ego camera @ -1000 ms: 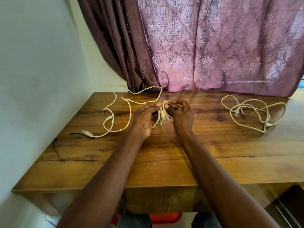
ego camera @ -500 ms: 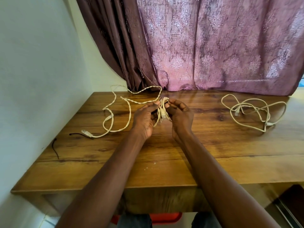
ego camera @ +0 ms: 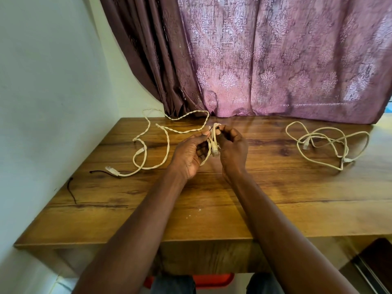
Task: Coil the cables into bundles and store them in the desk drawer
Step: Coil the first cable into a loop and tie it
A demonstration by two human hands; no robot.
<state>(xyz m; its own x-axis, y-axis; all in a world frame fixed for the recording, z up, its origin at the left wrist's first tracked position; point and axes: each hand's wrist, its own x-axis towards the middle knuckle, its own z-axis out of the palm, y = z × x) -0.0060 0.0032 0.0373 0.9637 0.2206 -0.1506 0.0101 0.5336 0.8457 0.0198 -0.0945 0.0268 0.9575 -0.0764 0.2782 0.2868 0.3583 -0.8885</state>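
Note:
A small bundle of cream cable (ego camera: 214, 145) hangs between my two hands above the middle of the wooden desk (ego camera: 212, 198). My left hand (ego camera: 189, 154) grips its loops from the left, and my right hand (ego camera: 232, 147) pinches the top of the bundle, where a thin black tie pokes out. A loose twisted cream cable (ego camera: 161, 132) sprawls on the desk to the left, with a plug at its near end (ego camera: 112, 170). Another loose cream cable (ego camera: 327, 143) lies tangled at the right. No drawer is visible.
Two thin black ties (ego camera: 99, 172) (ego camera: 71, 189) lie near the desk's left edge, by the white wall. A purple patterned curtain (ego camera: 275, 60) hangs behind the desk. A red seat (ego camera: 207, 280) shows under the front edge.
Both hands have risen slightly with the bundle. My right hand's fingers have shifted from curled over the bundle to pinching its top. The loose cables have not moved.

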